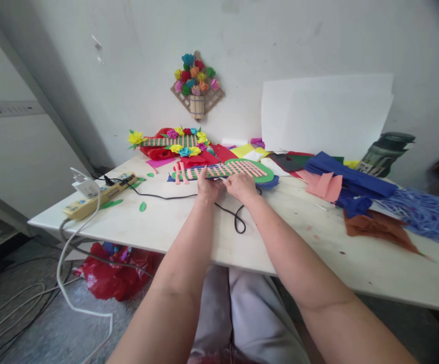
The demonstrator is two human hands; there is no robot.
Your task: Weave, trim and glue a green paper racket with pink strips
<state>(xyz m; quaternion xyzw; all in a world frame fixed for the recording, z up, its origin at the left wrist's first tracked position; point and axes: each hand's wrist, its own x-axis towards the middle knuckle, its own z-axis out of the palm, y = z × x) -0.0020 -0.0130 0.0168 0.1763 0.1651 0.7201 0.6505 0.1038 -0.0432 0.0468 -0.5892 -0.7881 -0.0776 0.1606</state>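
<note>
A green paper oval woven with pink strips (238, 169) lies on the white table (189, 227) in front of me. My left hand (208, 187) rests at its near edge, fingers curled onto the pink strips. Close beside it, my right hand (242, 186) pinches the same edge of the weave. A finished woven piece trimmed with paper flowers (174, 141) lies behind, near the wall.
A yellow power strip (98, 194) with white and black cables sits at the table's left. Blue, pink, brown and red paper sheets (340, 182) pile up on the right. White sheets (325, 114) lean on the wall. A flower craft (197, 83) hangs above. A red bag (116, 273) lies under the table.
</note>
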